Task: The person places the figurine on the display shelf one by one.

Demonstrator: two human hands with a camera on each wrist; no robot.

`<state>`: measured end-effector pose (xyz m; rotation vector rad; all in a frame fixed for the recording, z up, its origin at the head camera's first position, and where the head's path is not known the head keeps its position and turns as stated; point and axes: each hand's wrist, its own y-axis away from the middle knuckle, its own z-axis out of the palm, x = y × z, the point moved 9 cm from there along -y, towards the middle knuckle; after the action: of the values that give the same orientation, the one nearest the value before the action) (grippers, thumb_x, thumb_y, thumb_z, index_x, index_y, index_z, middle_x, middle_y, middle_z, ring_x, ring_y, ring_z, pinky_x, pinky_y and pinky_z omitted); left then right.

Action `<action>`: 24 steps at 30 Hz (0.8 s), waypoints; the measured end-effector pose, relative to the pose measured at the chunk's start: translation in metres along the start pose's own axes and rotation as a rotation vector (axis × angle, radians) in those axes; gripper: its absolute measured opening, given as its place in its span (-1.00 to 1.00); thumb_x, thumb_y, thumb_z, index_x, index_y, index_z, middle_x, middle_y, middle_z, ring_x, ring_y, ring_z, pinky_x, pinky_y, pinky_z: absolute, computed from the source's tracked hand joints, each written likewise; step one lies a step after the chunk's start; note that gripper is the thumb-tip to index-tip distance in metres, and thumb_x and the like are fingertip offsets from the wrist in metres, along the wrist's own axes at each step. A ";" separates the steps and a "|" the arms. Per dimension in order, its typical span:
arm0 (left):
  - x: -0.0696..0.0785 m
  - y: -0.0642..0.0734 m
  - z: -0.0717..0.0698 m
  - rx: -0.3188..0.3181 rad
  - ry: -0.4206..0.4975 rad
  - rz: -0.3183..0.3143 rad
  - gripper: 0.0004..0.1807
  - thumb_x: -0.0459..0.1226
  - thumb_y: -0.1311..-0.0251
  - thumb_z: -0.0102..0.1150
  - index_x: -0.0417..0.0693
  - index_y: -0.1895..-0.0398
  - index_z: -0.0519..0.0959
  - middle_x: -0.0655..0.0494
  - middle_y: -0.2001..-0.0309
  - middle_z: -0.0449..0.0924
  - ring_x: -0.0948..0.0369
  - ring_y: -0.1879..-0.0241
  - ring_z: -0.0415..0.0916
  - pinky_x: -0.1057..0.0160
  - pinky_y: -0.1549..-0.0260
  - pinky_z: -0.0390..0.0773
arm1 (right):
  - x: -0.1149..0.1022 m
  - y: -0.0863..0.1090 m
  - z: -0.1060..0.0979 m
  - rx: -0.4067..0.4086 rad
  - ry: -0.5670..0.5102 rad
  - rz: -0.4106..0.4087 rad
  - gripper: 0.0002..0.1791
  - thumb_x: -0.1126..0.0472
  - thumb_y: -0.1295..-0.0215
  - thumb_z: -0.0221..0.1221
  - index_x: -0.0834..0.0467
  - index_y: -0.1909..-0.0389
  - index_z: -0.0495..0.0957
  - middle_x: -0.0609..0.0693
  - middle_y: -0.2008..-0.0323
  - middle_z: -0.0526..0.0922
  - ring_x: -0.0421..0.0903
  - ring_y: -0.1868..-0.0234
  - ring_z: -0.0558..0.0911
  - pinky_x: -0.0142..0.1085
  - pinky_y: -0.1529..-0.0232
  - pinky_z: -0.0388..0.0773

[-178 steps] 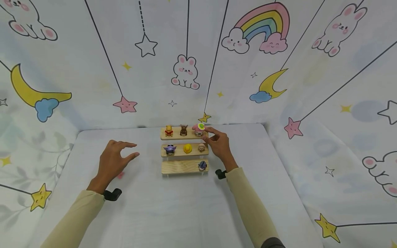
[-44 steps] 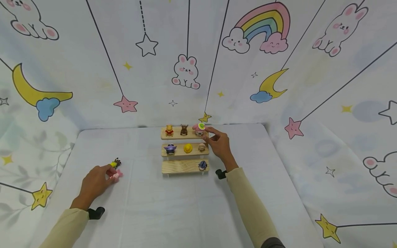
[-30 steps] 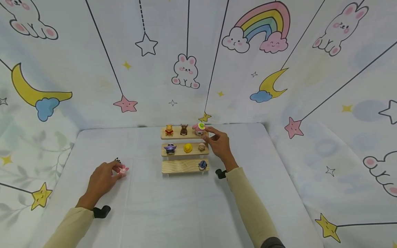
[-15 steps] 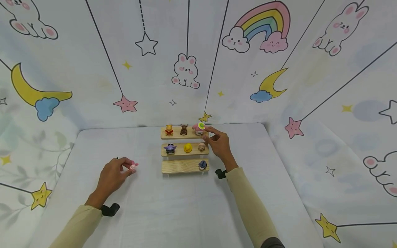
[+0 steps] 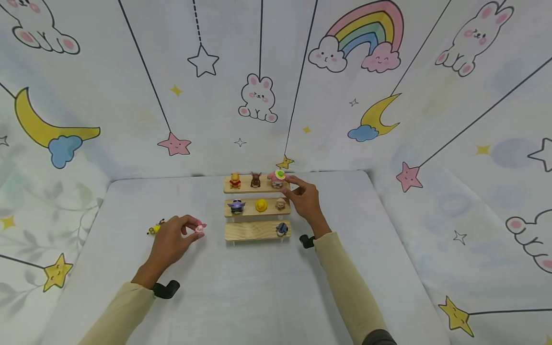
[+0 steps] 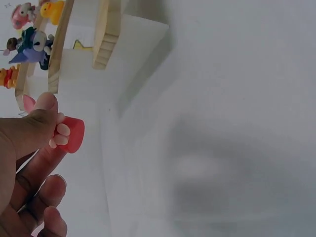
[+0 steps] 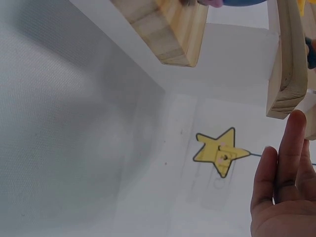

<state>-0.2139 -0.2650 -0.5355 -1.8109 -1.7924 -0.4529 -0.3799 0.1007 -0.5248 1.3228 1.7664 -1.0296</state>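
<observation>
Between thumb and index finger, my left hand [image 5: 170,242] pinches a small pink piglet-like figurine [image 5: 200,227] over the table, left of a three-tier wooden display shelf [image 5: 247,232]. The left wrist view shows the figurine's red base [image 6: 74,135]; the pinching fingers partly cover its body. At the top tier's right end, my right hand [image 5: 305,199] holds the shelf with thumb and index finger, close beside a pink figurine with a yellow-green hat [image 5: 276,178]. Its other fingers [image 7: 290,153] reach out straight beside the shelf boards in the right wrist view.
A yellow figurine [image 5: 154,228] lies on the white table behind my left hand. The top tier also bears a bear [image 5: 235,181] and a brown figurine [image 5: 255,180]. A purple figurine [image 5: 236,206] and duck [image 5: 260,205] share the middle tier; a blue-grey figurine [image 5: 282,229] sits on the bottom.
My left hand took hold of the pink figurine on the table's left and has carried it right toward the shelf, uncovering the yellow figurine. The right hand has stayed in place.
</observation>
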 end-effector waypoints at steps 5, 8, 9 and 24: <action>0.012 -0.004 0.000 0.013 0.024 0.016 -0.66 -0.17 -0.15 0.61 0.02 0.03 0.74 0.12 0.26 0.72 0.17 0.31 0.44 0.27 0.39 0.33 | 0.000 -0.001 0.001 -0.002 0.006 0.004 -0.52 -0.05 -0.36 0.42 -0.12 -0.28 0.71 -0.06 -0.23 0.76 -0.07 0.38 0.68 -0.40 0.47 0.47; 0.016 -0.006 0.001 0.008 0.029 0.013 -0.66 -0.17 -0.16 0.61 0.02 0.02 0.74 0.12 0.24 0.73 0.18 0.30 0.44 0.26 0.37 0.34 | 0.000 -0.001 0.001 -0.004 0.014 0.006 -0.53 -0.05 -0.37 0.42 -0.12 -0.28 0.71 -0.05 -0.22 0.76 -0.05 0.37 0.70 -0.39 0.47 0.47; 0.018 -0.007 0.002 0.005 0.031 0.013 -0.66 -0.17 -0.17 0.60 0.01 0.02 0.74 0.10 0.23 0.74 0.18 0.29 0.44 0.26 0.36 0.34 | 0.000 -0.001 0.001 -0.005 0.016 0.006 -0.53 -0.05 -0.37 0.42 -0.12 -0.28 0.71 -0.04 -0.22 0.77 -0.06 0.38 0.70 -0.39 0.47 0.47; 0.049 -0.016 0.003 0.079 0.116 0.071 -0.66 -0.12 -0.15 0.62 0.04 0.05 0.73 0.15 0.22 0.76 0.13 0.31 0.49 0.24 0.35 0.36 | 0.003 0.000 0.001 -0.010 -0.012 0.014 -0.53 -0.07 -0.38 0.41 -0.13 -0.29 0.70 -0.10 -0.28 0.72 0.21 0.29 0.73 -0.41 0.46 0.47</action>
<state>-0.2278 -0.2247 -0.5068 -1.7518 -1.6402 -0.4439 -0.3809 0.1009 -0.5275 1.3185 1.7491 -1.0181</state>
